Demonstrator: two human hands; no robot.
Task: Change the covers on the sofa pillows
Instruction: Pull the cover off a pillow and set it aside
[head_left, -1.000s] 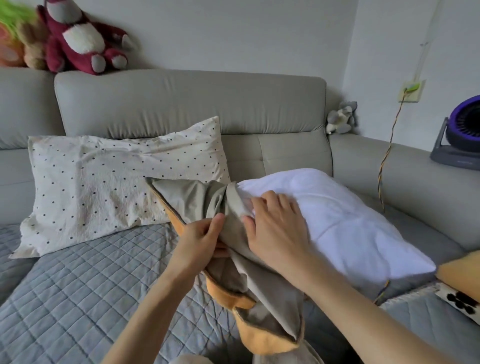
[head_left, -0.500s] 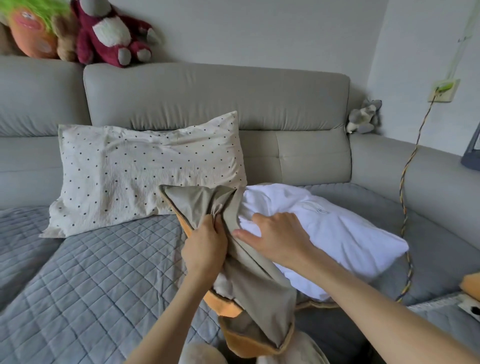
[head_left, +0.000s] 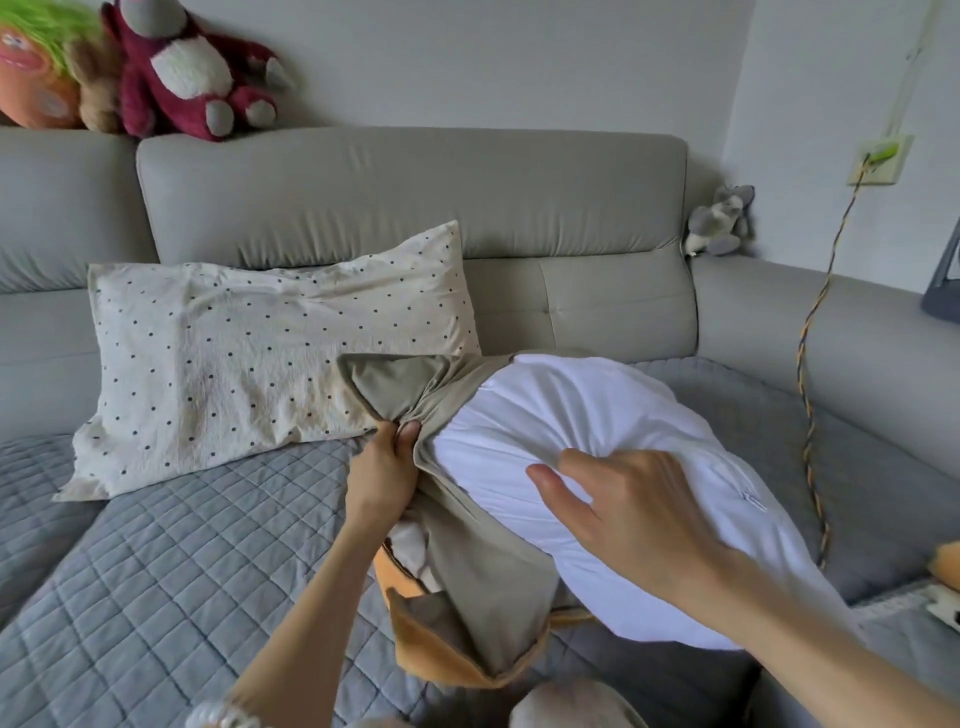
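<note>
A grey corner sofa (head_left: 597, 208) stands against plain pale walls (head_left: 493, 57).

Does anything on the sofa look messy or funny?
The beige cover is bunched and half off the white pillow; the left hand grips its gathered edge. The dotted pillow leans crookedly against the sofa back.

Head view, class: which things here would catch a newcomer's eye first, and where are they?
The white pillow at centre, half out of a beige cover gripped by the left hand, with the right hand on the pillow. A dotted pillow leans left; a red plush toy sits on the sofa back.
</note>
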